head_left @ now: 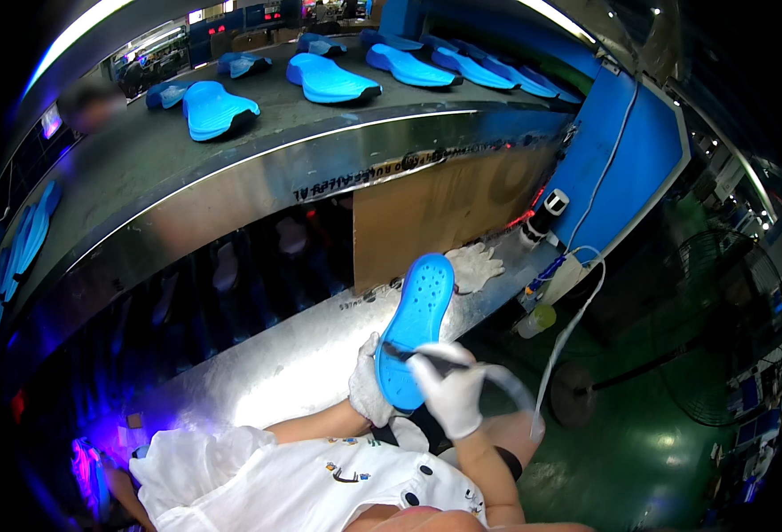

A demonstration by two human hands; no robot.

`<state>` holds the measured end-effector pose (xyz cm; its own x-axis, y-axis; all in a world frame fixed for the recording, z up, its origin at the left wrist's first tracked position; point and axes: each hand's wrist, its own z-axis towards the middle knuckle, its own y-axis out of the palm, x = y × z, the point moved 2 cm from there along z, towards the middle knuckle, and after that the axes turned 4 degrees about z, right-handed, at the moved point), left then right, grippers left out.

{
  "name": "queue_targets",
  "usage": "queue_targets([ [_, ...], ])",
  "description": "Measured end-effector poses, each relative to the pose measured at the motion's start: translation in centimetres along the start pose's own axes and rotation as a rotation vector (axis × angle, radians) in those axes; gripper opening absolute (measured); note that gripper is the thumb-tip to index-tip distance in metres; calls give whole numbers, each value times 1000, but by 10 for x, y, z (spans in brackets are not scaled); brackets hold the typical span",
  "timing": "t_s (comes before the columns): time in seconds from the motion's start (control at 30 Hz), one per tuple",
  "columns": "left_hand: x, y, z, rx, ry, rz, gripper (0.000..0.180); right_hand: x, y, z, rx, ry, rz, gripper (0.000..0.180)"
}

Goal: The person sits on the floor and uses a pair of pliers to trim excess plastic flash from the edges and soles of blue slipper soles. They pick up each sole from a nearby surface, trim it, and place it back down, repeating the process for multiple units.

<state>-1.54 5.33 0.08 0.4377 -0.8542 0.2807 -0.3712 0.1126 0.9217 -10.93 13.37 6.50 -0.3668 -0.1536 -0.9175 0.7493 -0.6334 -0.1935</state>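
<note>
A bright blue shoe sole (415, 301), dotted with holes at its toe end, is held up above the metal bench. My left hand (370, 386), in a whitish glove, grips the lower left edge of the sole. In front of its heel end is my right hand (449, 390), also in a white glove, with fingers closed round a dark slim tool (395, 352). The tool's tip is blurred and overlaps the sole; whether they touch I cannot tell. A pale hose (517, 387) curves away beside the right hand.
Several blue soles (329, 80) lie on a dark conveyor belt (151, 146) beyond the bench. A cardboard sheet (444, 217) leans under its metal edge. White gloves (477, 268) lie on the metal bench (275, 386). A bottle (537, 321) and a standing fan (719, 328) are at the right.
</note>
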Motion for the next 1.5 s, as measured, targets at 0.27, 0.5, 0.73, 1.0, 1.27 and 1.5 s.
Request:
queue_targets([
  [0.27,3,-36,11,-264,-9,-113,80,-16,15,-9,-84,-110,79,12],
  [0.5,13,5,-8,-112,-27,-41,77,-22,21,-11,-86,-378,-194,11],
  [0.73,20,-3,0,-263,65,59,89,-26,21,-19,-66,-422,-144,10],
  [1.0,31,-10,14,-323,33,26,92,-23,22,-22,-27,-458,-142,21],
  [1.27,39,8,9,-401,-8,-132,100,-33,26,-20,-7,-452,-158,18],
  [1.5,42,-1,15,-386,60,-59,103,-25,23,-20,99,-219,14,14],
])
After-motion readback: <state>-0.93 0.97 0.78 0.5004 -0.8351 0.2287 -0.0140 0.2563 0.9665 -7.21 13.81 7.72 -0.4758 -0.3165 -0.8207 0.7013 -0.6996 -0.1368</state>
